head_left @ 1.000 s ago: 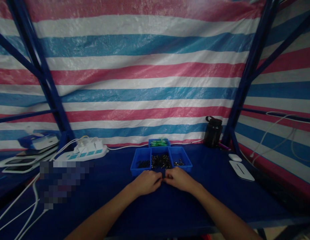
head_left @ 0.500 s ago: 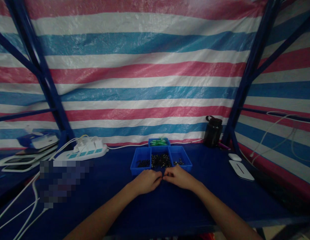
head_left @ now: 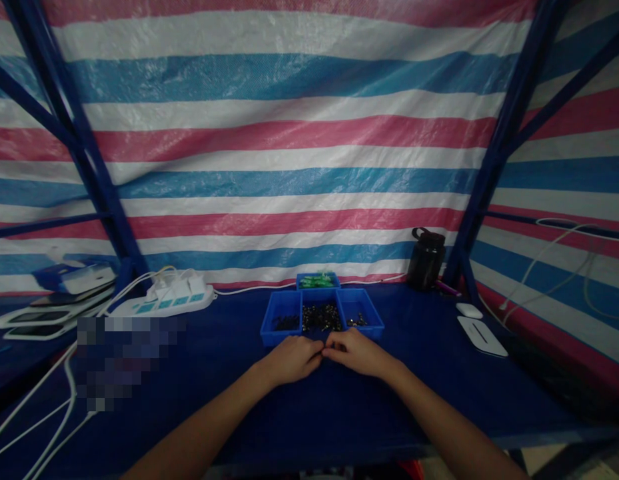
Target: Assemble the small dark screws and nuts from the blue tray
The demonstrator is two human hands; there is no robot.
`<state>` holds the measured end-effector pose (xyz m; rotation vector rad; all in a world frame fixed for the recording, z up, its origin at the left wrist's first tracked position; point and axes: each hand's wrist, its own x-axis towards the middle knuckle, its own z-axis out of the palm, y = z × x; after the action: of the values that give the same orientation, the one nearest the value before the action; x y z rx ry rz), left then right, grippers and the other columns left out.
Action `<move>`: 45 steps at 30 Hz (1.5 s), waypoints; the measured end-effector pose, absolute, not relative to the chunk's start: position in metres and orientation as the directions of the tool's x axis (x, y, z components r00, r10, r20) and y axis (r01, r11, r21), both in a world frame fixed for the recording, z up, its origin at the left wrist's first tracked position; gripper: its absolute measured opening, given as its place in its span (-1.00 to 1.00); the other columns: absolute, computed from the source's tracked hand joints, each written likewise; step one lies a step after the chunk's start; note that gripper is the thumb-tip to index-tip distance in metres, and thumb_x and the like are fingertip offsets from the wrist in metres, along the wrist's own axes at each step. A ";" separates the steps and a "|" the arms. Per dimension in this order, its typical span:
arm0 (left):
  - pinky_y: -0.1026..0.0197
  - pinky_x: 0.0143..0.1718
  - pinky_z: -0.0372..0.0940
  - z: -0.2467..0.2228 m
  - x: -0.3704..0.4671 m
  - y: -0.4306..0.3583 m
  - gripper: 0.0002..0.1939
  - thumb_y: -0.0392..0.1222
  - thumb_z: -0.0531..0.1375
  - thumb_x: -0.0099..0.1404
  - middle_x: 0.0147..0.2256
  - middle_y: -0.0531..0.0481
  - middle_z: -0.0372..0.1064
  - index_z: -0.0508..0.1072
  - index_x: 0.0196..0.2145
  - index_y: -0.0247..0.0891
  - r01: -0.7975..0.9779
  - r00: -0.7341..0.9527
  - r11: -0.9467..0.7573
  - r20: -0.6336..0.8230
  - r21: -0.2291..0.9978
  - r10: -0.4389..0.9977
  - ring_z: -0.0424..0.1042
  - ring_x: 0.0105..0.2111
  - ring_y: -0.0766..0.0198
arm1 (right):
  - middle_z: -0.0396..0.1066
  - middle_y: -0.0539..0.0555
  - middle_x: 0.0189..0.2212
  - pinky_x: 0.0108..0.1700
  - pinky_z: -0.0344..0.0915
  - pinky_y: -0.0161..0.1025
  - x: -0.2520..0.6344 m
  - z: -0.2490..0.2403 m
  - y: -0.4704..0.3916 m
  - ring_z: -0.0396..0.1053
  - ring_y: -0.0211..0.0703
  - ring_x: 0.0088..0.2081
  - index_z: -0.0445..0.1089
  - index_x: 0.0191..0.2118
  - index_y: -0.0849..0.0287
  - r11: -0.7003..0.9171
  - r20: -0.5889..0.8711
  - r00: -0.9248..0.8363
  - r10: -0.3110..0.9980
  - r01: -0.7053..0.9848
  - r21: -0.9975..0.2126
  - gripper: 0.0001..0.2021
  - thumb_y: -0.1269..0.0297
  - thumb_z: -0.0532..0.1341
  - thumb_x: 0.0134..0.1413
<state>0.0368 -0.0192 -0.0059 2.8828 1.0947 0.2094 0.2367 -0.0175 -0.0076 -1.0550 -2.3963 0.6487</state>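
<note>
My left hand (head_left: 295,359) and my right hand (head_left: 356,351) meet fingertip to fingertip just in front of the blue bins. Both are closed in a pinch; whatever lies between the fingers is too small or hidden to name. Behind the left hand, the left blue bin (head_left: 269,315) has small black pieces (head_left: 286,323) in it. The middle bin is full of small dark and brassy metal parts (head_left: 321,317). A few shiny metal parts (head_left: 356,321) lie in the right blue bin (head_left: 370,308). Green pieces (head_left: 316,280) fill the bin at the back.
On the left stand a white power strip (head_left: 164,303) with plugs and cables, and stacked white devices (head_left: 39,323). A black bottle (head_left: 426,261) is at the back right. A flat white device (head_left: 482,335) and a small white case (head_left: 469,311) lie on the blue table (head_left: 309,420).
My hands have drawn slightly closer, so the fingertips now touch or nearly touch. The whole view has shifted up a little. The bins and their contents look the same.
</note>
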 end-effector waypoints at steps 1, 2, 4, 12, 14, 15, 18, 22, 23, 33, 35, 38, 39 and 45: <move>0.31 -0.43 0.19 -0.006 0.037 -0.019 -0.80 -0.20 -0.02 0.35 -0.40 -0.03 0.44 0.38 -0.29 -0.25 0.660 0.738 -0.745 0.107 0.095 0.667 0.45 -0.39 0.21 | 0.39 -0.02 -0.54 -0.47 0.09 -0.40 0.236 -0.007 -0.018 0.32 -0.29 -0.50 0.40 -0.34 0.21 0.610 0.212 -0.614 0.760 0.563 -0.558 -0.76 0.16 0.11 0.16; 0.31 -0.43 0.19 -0.005 0.037 -0.020 -0.79 -0.20 -0.03 0.36 -0.40 -0.03 0.44 0.38 -0.30 -0.25 0.662 0.736 -0.743 0.105 0.095 0.669 0.45 -0.40 0.21 | 0.39 -0.02 -0.54 -0.46 0.09 -0.40 0.236 -0.007 -0.018 0.32 -0.29 -0.50 0.40 -0.33 0.21 0.618 0.218 -0.616 0.757 0.568 -0.544 -0.77 0.17 0.11 0.16; 0.31 -0.44 0.19 -0.005 0.038 -0.020 -0.79 -0.19 -0.02 0.36 -0.39 -0.03 0.45 0.39 -0.29 -0.25 0.662 0.736 -0.743 0.100 0.095 0.669 0.45 -0.39 0.21 | 0.40 -0.02 -0.54 -0.46 0.09 -0.40 0.236 -0.006 -0.019 0.33 -0.29 -0.50 0.40 -0.33 0.20 0.626 0.220 -0.618 0.754 0.576 -0.525 -0.79 0.18 0.11 0.15; 0.31 -0.46 0.16 -0.010 0.038 -0.017 -0.83 -0.22 0.01 0.34 -0.39 0.00 0.45 0.39 -0.29 -0.24 0.630 0.760 -0.772 0.135 0.085 0.635 0.45 -0.40 0.23 | 0.38 -0.06 -0.57 -0.48 0.08 -0.42 0.237 -0.007 -0.017 0.31 -0.32 -0.53 0.39 -0.31 0.20 0.613 0.174 -0.635 0.753 0.580 -0.536 -0.90 0.30 0.19 0.06; 0.31 -0.46 0.14 -0.010 0.037 -0.016 -0.83 -0.22 0.02 0.33 -0.41 0.01 0.45 0.39 -0.31 -0.24 0.631 0.760 -0.773 0.147 0.071 0.633 0.45 -0.41 0.23 | 0.38 -0.05 -0.56 -0.49 0.07 -0.41 0.237 -0.007 -0.017 0.30 -0.32 -0.53 0.39 -0.31 0.21 0.612 0.160 -0.637 0.754 0.594 -0.522 -0.89 0.29 0.17 0.08; 0.31 -0.47 0.14 -0.010 0.037 -0.016 -0.84 -0.22 0.02 0.33 -0.42 0.01 0.44 0.38 -0.33 -0.24 0.632 0.759 -0.773 0.153 0.065 0.633 0.44 -0.42 0.24 | 0.39 -0.03 -0.55 -0.48 0.07 -0.41 0.237 -0.007 -0.018 0.31 -0.31 -0.52 0.39 -0.29 0.21 0.611 0.149 -0.638 0.755 0.603 -0.513 -0.87 0.27 0.15 0.10; 0.32 -0.48 0.12 -0.005 0.036 -0.018 -0.84 -0.22 0.04 0.32 -0.45 0.03 0.42 0.37 -0.37 -0.26 0.626 0.762 -0.779 0.178 0.049 0.623 0.41 -0.45 0.27 | 0.45 0.03 -0.45 -0.42 0.13 -0.37 0.237 -0.007 -0.019 0.37 -0.24 -0.43 0.39 -0.21 0.20 0.609 0.119 -0.633 0.765 0.649 -0.456 -0.80 0.26 0.07 0.16; 0.32 -0.44 0.15 0.003 0.036 -0.021 -0.83 -0.20 0.04 0.32 -0.43 0.03 0.39 0.37 -0.36 -0.26 0.595 0.775 -0.803 0.260 0.003 0.576 0.37 -0.44 0.31 | 0.47 0.14 -0.21 -0.19 0.20 -0.30 0.235 -0.010 -0.018 0.41 -0.11 -0.20 0.33 -0.02 0.18 0.563 0.105 -0.569 0.816 0.737 -0.374 -0.70 0.32 0.06 0.14; 0.31 -0.40 0.17 0.004 0.036 -0.021 -0.82 -0.19 0.02 0.33 -0.41 0.01 0.39 0.37 -0.36 -0.26 0.601 0.766 -0.799 0.300 -0.023 0.568 0.37 -0.40 0.29 | 0.45 0.16 -0.16 -0.15 0.20 -0.28 0.234 -0.011 -0.018 0.41 -0.08 -0.15 0.30 0.02 0.19 0.541 0.108 -0.543 0.832 0.757 -0.367 -0.67 0.31 0.05 0.15; 0.16 -0.26 0.19 0.010 0.015 0.003 -0.79 -0.22 0.01 0.31 -0.39 -0.09 0.35 0.37 -0.43 -0.28 0.909 0.400 -0.408 0.457 -0.087 0.794 0.31 -0.30 0.17 | 0.44 0.27 -0.13 -0.06 0.21 -0.17 0.224 -0.018 -0.015 0.40 0.02 -0.10 0.33 0.02 0.24 0.394 0.059 -0.393 0.918 0.880 -0.265 -0.63 0.20 -0.02 0.20; 0.15 -0.27 0.18 0.010 0.014 0.004 -0.77 -0.21 -0.01 0.31 -0.39 -0.10 0.35 0.37 -0.44 -0.28 0.924 0.366 -0.375 0.435 -0.067 0.823 0.32 -0.32 0.16 | 0.43 0.29 -0.11 -0.06 0.22 -0.15 0.224 -0.019 -0.015 0.40 0.04 -0.09 0.28 0.08 0.25 0.384 0.064 -0.381 0.922 0.884 -0.267 -0.60 0.19 -0.01 0.20; 0.13 -0.27 0.18 0.010 0.015 0.002 -0.75 -0.20 -0.02 0.31 -0.39 -0.11 0.37 0.37 -0.44 -0.28 0.942 0.324 -0.331 0.425 -0.059 0.845 0.32 -0.31 0.13 | 0.41 0.33 -0.09 -0.06 0.22 -0.14 0.225 -0.018 -0.016 0.39 0.07 -0.08 0.18 0.16 0.29 0.355 0.055 -0.354 0.934 0.893 -0.276 -0.53 0.17 0.00 0.19; 0.12 -0.27 0.18 0.010 0.016 0.001 -0.75 -0.19 -0.02 0.31 -0.38 -0.12 0.37 0.37 -0.44 -0.28 0.947 0.311 -0.316 0.431 -0.061 0.847 0.32 -0.30 0.12 | 0.41 0.34 -0.09 -0.06 0.22 -0.13 0.225 -0.018 -0.017 0.39 0.07 -0.08 0.16 0.18 0.30 0.349 0.052 -0.349 0.936 0.895 -0.277 -0.51 0.16 0.01 0.19; 0.11 -0.22 0.15 0.014 0.019 -0.002 -0.76 -0.19 -0.02 0.33 -0.36 -0.13 0.35 0.37 -0.40 -0.28 0.923 0.373 -0.374 0.455 -0.092 0.809 0.30 -0.26 0.11 | 0.41 0.34 -0.10 -0.07 0.22 -0.14 0.225 -0.019 -0.016 0.40 0.07 -0.09 0.19 0.16 0.31 0.357 0.050 -0.358 0.933 0.890 -0.284 -0.52 0.17 0.01 0.19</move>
<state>0.0186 -0.0022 0.0144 2.8638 1.8835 0.5986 0.2249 -0.0164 -0.0190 -1.6464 -2.4135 0.3075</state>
